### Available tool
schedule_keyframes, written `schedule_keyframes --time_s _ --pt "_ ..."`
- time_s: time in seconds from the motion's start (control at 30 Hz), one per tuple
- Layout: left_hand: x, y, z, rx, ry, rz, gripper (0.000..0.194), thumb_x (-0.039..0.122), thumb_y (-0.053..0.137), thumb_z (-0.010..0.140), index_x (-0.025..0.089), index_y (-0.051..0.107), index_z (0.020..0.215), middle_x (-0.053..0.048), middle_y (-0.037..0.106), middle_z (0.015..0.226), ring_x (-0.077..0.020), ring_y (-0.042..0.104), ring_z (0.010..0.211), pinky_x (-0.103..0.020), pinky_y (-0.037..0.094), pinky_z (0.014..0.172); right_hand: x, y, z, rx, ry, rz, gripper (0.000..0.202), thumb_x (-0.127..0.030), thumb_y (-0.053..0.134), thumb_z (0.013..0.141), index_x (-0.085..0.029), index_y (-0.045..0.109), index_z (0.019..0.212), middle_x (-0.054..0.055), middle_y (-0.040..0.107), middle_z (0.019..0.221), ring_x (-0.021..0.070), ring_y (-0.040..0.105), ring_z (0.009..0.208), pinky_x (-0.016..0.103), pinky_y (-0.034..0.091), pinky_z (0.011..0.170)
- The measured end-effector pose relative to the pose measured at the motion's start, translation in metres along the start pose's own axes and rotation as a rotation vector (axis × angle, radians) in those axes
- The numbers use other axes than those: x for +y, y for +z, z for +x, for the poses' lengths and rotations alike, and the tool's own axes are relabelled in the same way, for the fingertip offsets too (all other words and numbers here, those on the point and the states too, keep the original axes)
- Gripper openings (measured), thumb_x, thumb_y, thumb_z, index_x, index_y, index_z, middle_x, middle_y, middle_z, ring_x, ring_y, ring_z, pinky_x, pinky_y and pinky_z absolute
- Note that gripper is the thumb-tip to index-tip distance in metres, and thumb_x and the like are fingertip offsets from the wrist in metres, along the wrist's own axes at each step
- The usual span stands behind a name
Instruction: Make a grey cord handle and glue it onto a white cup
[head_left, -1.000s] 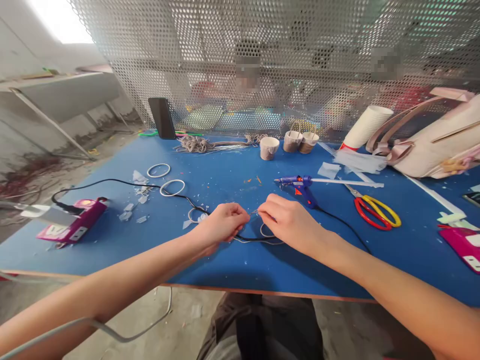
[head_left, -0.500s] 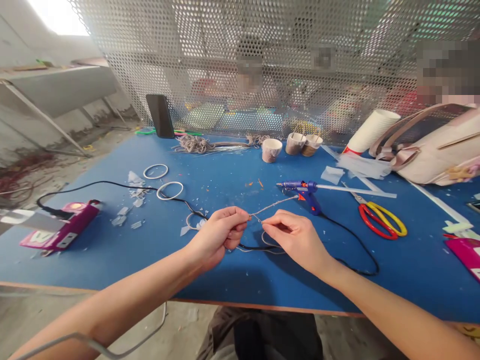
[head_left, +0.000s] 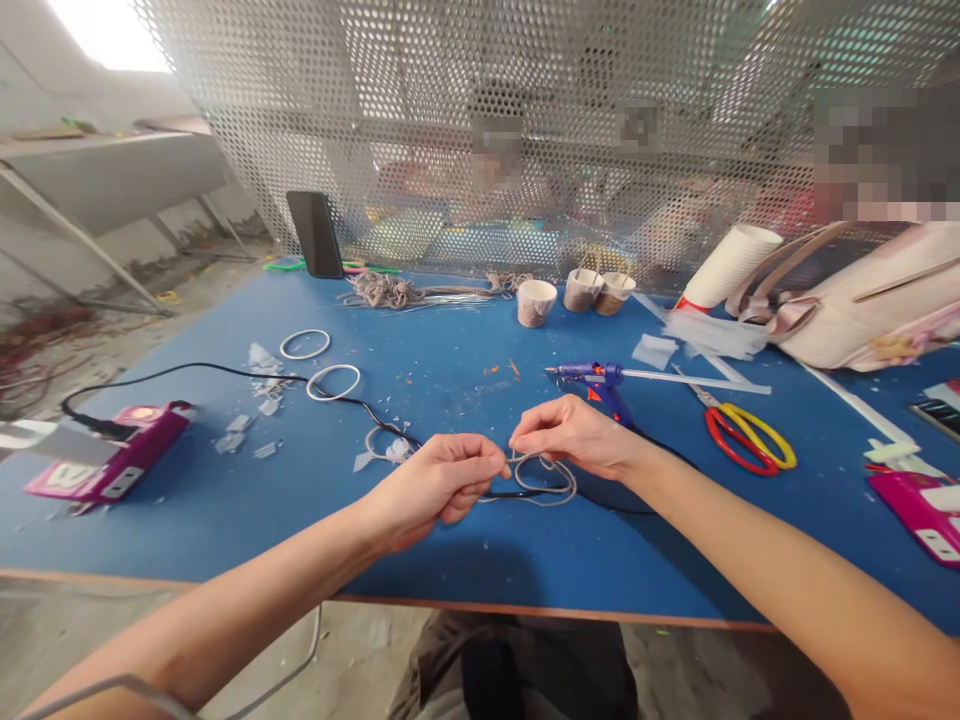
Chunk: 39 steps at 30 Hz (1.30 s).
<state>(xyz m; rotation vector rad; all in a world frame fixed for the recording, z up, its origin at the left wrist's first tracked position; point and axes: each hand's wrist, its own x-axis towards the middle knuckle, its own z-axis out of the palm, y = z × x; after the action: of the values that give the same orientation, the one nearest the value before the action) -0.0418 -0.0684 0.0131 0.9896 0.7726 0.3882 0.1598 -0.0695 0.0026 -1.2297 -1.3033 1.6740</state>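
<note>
Several slips could be caused by the cord point(head_left: 574, 482), which is held up on the near side of the gun point(head_left: 604, 380). Its loop is seen across the cable point(head_left: 232, 371), though whether the two touch cannot be told; if they are caught together, the gun could be dragged by a pull on the cord. Only a short length is gripped at the fingertips, so the pinch could be lost, or a tangle could be drawn tight by the slack loop. Whether the gun is hot is not shown; if so, the right hand point(head_left: 566, 435), just in front of it, could be burned by a careless lift.

Both hands are nearly closed. By the left hand point(head_left: 450, 475), farther left of the gun, the cord is pinched between thumb and forefinger, the other fingers being curled in. By the right, the cord appears to be nipped at the fingertips.
</note>
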Motion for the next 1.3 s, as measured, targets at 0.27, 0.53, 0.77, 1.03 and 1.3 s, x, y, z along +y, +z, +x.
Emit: schedule_keyframes --time_s 0.27,0.53,0.77,1.03,1.3 --pt "0.0 0.006 -0.002 -0.026 -0.06 0.199 0.023 0.038 0.057 0.078 0.016 0.057 0.07 0.011 0.027 0.045 -0.005 0.017 0.04 -0.021 0.013 0.04 -0.041 -0.016 0.007 -0.364 -0.052 -0.464 0.009 -0.024 0.072 0.067 -0.016 0.074 0.072 -0.001 0.067 0.069 0.0101 0.057 0.063 0.022 0.043 0.06" --pt "-0.004 0.014 0.0 0.311 0.138 0.507 0.021 0.031 0.052 0.077 0.016 0.056 0.063 0.006 0.039 0.053 -0.007 0.029 0.048 -0.02 0.021 0.044 -0.067 0.012 -0.013 -0.286 -0.293 -1.195 0.017 -0.011 0.059 0.075 -0.018 0.074 0.075 0.0 0.067 0.071 0.0132 0.059 0.067 0.024 0.041 0.063" --pt "-0.013 0.011 0.003 0.302 0.091 -0.096 0.019 0.035 0.056 0.078 0.017 0.053 0.071 0.011 0.023 0.047 -0.0039 0.013 0.04 -0.019 0.009 0.039 -0.032 0.018 -0.029 0.037 -0.577 -1.329 0.021 -0.016 0.054 0.086 -0.018 0.074 0.091 0.004 0.068 0.075 0.0163 0.06 0.073 0.026 0.042 0.065" --pt "-0.013 0.002 -0.004 0.263 0.052 -0.145 0.017 0.031 0.056 0.078 0.017 0.051 0.072 0.011 0.023 0.048 -0.0035 0.011 0.041 -0.018 0.007 0.039 -0.016 0.005 -0.026 0.091 -0.264 -0.766 0.021 -0.022 0.056 0.081 -0.018 0.074 0.09 0.002 0.072 0.077 0.0139 0.062 0.066 0.024 0.047 0.062" --pt "-0.005 -0.012 -0.014 0.344 0.175 0.857 0.024 0.032 0.045 0.084 0.018 0.056 0.068 0.001 0.05 0.057 -0.0115 0.044 0.053 -0.023 0.033 0.052 -0.026 -0.016 -0.028 -0.011 -0.161 -0.941 0.029 -0.03 0.054 0.084 -0.019 0.071 0.105 0.004 0.072 0.087 0.0174 0.062 0.073 0.029 0.046 0.068"
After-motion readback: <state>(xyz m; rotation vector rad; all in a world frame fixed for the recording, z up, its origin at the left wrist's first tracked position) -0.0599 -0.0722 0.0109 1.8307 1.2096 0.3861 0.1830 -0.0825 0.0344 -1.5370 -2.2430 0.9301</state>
